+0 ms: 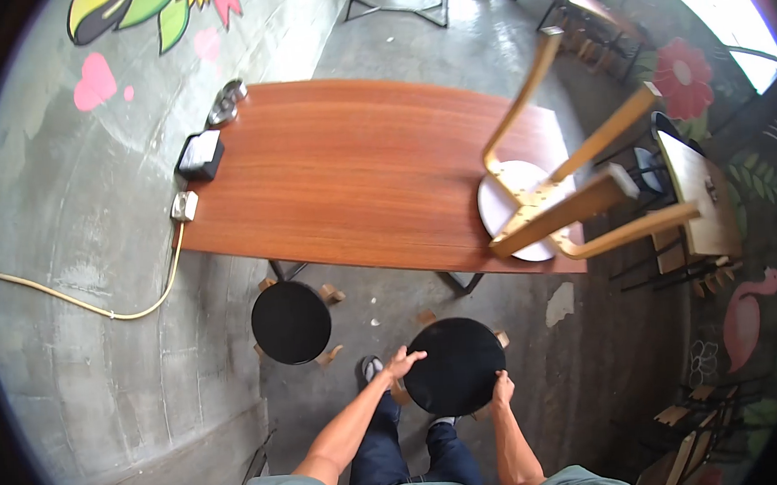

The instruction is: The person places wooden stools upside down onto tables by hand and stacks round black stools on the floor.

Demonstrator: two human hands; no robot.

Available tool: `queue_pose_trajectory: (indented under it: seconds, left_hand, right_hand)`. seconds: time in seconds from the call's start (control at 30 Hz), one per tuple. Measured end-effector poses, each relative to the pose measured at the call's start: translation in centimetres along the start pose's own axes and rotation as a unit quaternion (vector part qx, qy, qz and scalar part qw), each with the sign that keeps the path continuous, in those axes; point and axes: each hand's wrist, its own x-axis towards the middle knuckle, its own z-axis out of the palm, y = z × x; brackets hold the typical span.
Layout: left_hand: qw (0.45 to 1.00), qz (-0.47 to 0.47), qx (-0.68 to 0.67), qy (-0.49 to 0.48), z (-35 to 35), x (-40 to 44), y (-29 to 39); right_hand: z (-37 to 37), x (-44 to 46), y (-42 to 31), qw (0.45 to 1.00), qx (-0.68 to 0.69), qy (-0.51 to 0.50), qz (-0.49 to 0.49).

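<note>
A round black-topped stool [454,367] with wooden legs is in front of me, between my two hands. My left hand [403,364] is at the left edge of its seat, a finger or thumb lying over the top and the rest partly hidden. At the seat's right edge, my right hand [502,388] is closed on the rim, its thumb showing and the other fingers mostly hidden below. Whether the stool's legs touch the floor I cannot tell.
A second black stool [291,323] stands to the left by the wooden table [349,174]. Upside down on the table's right end is a white-topped stool [512,201], legs upward. A napkin holder [200,156], metal containers [227,101] and a socket box [184,206] line the wall side.
</note>
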Motion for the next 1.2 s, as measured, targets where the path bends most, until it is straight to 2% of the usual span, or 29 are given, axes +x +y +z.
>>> queue_pose_trajectory:
  seconds: [0.07, 0.13, 0.17, 0.2, 0.27, 0.33, 0.4, 0.43, 0.5, 0.53, 0.57, 0.6, 0.63, 0.67, 0.7, 0.73, 0.8, 0.83, 0.87, 0.9, 0.93, 0.97, 1.0, 1.07, 1.13, 1.2]
  left_hand:
    - [0.997, 0.015, 0.07, -0.031, 4.4, -3.5, 2.7]
    - [0.99, 0.022, 0.005, -0.138, 9.8, -3.0, 0.4]
    - [0.98, -0.012, -0.01, -0.2, 11.5, -8.3, 5.5]
    - [0.978, -0.007, 0.003, -0.209, 13.9, -10.5, 7.6]
    - [0.956, -0.018, -0.102, -0.274, 18.8, -14.6, 8.9]
    - [0.943, -0.034, -0.097, -0.315, 23.4, -17.2, 9.6]
    - [0.941, -0.046, -0.096, -0.321, 27.8, -20.0, 11.4]
    - [0.94, -0.048, -0.098, -0.322, 29.8, -21.0, 12.1]
    - [0.928, -0.022, -0.074, -0.365, 33.8, -19.4, 11.4]
    - [0.917, 0.004, -0.087, -0.39, 34.9, -20.7, 12.6]
    - [0.904, 0.032, -0.1, -0.414, 35.9, -21.9, 14.5]
    - [0.869, 0.046, -0.116, -0.479, 37.0, -22.3, 15.4]
    - [0.829, 0.063, -0.131, -0.54, 37.8, -22.4, 16.9]
    - [0.833, 0.05, -0.178, -0.521, 38.2, -25.7, 20.1]
    - [0.836, 0.035, -0.227, -0.499, 38.4, -30.9, 23.7]
    - [0.772, 0.118, -0.191, -0.594, 37.4, -33.3, 26.1]
    - [0.746, 0.227, -0.233, -0.581, 36.7, -39.7, 29.4]
    - [0.747, 0.228, -0.229, -0.581, 36.4, -39.6, 29.1]
    - [0.817, 0.261, -0.111, -0.502, 36.0, -39.1, 28.3]
    - [0.866, 0.287, 0.008, -0.409, 35.6, -38.5, 27.2]
    - [0.867, 0.286, 0.009, -0.407, 35.1, -37.9, 25.7]
    - [0.879, 0.33, 0.055, -0.339, 34.5, -37.3, 23.7]
    - [0.884, 0.373, 0.098, -0.266, 33.9, -37.0, 22.0]
    - [0.889, 0.376, 0.079, -0.25, 31.7, -37.1, 19.3]
    - [0.905, 0.355, 0.065, -0.224, 29.2, -37.4, 18.0]
    - [0.916, 0.335, -0.019, -0.22, 26.7, -38.1, 17.3]
  right_hand:
    - [-6.2, -1.0, -1.3, 0.994, -0.009, 0.094, 0.052]
    - [-12.9, -1.3, -2.6, 0.989, 0.004, 0.138, 0.057]
    - [-16.2, -2.0, -2.8, 0.983, 0.0, 0.169, 0.07]
    - [-19.6, -3.3, -4.0, 0.981, 0.011, 0.183, 0.068]
    - [-26.4, -2.7, -2.8, 0.978, 0.037, 0.193, 0.071]
    - [-33.1, -3.9, -2.4, 0.974, 0.043, 0.22, 0.024]
    - [-38.5, -4.7, -0.9, 0.947, 0.072, 0.305, -0.066]
    - [-40.8, -4.8, -0.3, 0.945, 0.079, 0.313, -0.058]
    - [-45.4, -5.4, 2.1, 0.874, 0.221, 0.386, -0.193]
    - [-47.7, -5.3, 4.2, 0.872, 0.221, 0.395, -0.185]
    - [-49.7, -4.9, 6.2, 0.812, 0.396, 0.349, -0.251]
    - [-51.1, -5.0, 7.8, 0.717, 0.554, 0.289, -0.309]
    - [-53.0, -8.4, 5.9, 0.685, 0.655, 0.166, -0.272]
    - [-54.3, -10.7, 4.2, 0.679, 0.661, 0.169, -0.272]
    - [-55.4, -12.8, 2.9, 0.666, 0.686, 0.059, -0.288]
    - [-56.5, -15.0, 1.1, 0.644, 0.701, -0.052, -0.302]
    - [-58.5, -21.3, -5.2, 0.768, 0.49, -0.151, -0.383]
    - [-57.6, -23.5, -7.6, 0.73, 0.547, -0.109, -0.395]
    - [-57.9, -23.2, -7.8, 0.728, 0.55, -0.109, -0.394]
    - [-58.3, -22.7, -7.6, 0.782, 0.496, -0.1, -0.364]
    - [-58.5, -22.1, -7.1, 0.831, 0.437, -0.092, -0.331]
    - [-57.4, -19.9, -5.3, 0.825, 0.429, -0.076, -0.36]
    - [-56.3, -19.5, -4.9, 0.879, 0.391, -0.045, -0.271]
    - [-52.9, -17.2, -2.5, 0.873, 0.4, -0.033, -0.276]
    - [-50.7, -16.9, -2.2, 0.852, 0.381, -0.094, -0.346]
    - [-49.2, -16.9, -3.1, 0.841, 0.403, -0.137, -0.335]
